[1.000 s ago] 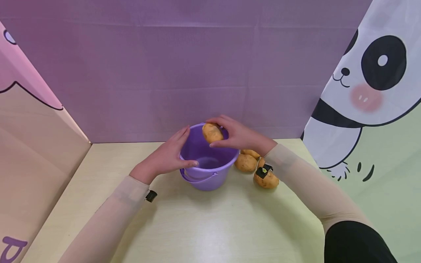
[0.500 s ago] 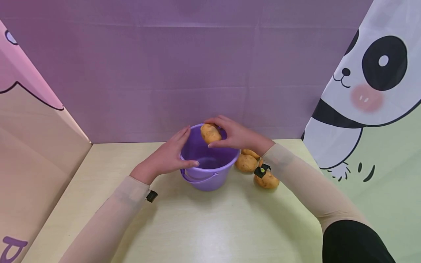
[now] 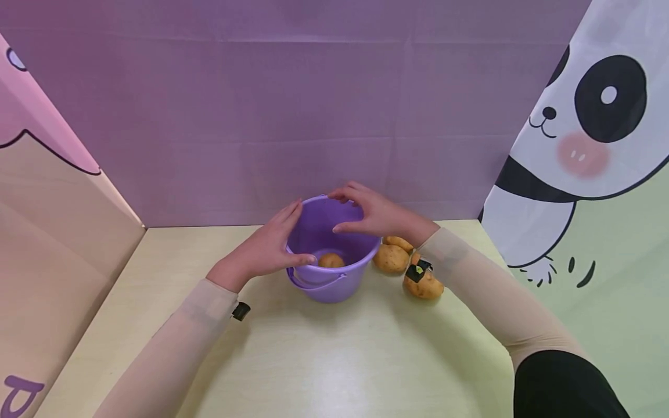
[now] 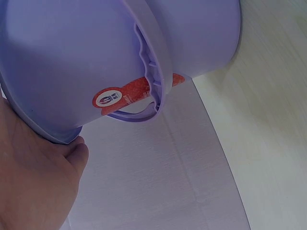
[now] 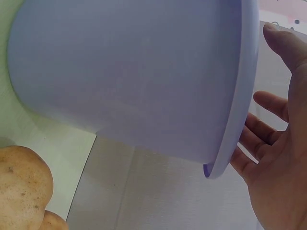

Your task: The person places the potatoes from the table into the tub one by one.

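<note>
- Head view: a light purple bucket [image 3: 342, 294] is standing upright on the pale table [image 3: 334, 360], with one tan, smooth-skinned potato [image 3: 331, 260] lying inside, close to the front wall; the front rim is hiding its lower part.
- On the left wrist view, the bucket's handle [image 4: 162, 57] is hanging across its side, near a red label [image 4: 136, 91].
- Several loose potatoes [image 3: 391, 259] are sitting in a group just right of the bucket; a small black device [image 3: 420, 270] at the right wrist is partly covering the nearest one.
- Behind, a purple backdrop [image 3: 261, 104] is rising along the table's far edge.
- Both beige sleeves [image 3: 475, 284] are reaching forward, one from each side.
- The left hand [image 3: 266, 247] is resting against the bucket's left rim, thumb and straight fingers spread apart.
- The right hand [image 3: 373, 212] is hovering over the right rim, thumb well apart from its loosely bent fingers.
</note>
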Motion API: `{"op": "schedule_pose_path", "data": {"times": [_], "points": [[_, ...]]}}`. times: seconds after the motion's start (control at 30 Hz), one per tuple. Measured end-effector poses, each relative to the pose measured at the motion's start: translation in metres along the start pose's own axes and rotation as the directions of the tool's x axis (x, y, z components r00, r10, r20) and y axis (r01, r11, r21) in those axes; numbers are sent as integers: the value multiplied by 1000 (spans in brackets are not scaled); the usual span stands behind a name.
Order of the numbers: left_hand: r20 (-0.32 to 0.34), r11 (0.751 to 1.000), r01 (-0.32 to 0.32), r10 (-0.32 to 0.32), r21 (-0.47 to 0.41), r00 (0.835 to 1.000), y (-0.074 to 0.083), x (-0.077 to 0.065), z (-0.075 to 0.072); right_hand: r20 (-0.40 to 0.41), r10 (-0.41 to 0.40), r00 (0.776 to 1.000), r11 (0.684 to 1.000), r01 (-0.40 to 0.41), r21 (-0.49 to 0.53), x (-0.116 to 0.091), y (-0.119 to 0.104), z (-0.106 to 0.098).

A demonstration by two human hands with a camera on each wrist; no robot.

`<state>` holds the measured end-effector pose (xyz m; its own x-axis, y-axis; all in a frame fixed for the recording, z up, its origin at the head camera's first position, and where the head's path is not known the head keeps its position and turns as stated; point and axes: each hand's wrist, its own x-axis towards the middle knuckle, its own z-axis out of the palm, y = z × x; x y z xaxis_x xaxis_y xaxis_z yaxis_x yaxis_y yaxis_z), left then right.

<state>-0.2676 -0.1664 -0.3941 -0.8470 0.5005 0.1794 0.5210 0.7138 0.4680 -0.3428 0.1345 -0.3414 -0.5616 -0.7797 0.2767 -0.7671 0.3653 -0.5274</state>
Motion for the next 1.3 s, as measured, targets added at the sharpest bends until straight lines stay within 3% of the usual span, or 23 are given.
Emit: {"op": "schedule_pose_path", "data": {"times": [0.27, 0.47, 0.93, 1.3], "points": [[9, 1000, 10, -10, -3, 1000, 1, 0, -1, -24, -23, 999, 1000, 23, 2, -5, 0, -2], [11, 1000, 16, -16, -12, 1000, 2, -1, -1, -67, -44, 997, 999, 45, 25, -21, 7, -8], [-8, 1000, 2, -2, -16, 1000, 1, 0, 1, -177, 102, 979, 994, -96, 44, -83, 27, -33], [-3, 1000, 3, -3, -18, 1000, 2, -2, 0, -235, 246, 940, 969, -247, 25, -130, 48, -40]]}}
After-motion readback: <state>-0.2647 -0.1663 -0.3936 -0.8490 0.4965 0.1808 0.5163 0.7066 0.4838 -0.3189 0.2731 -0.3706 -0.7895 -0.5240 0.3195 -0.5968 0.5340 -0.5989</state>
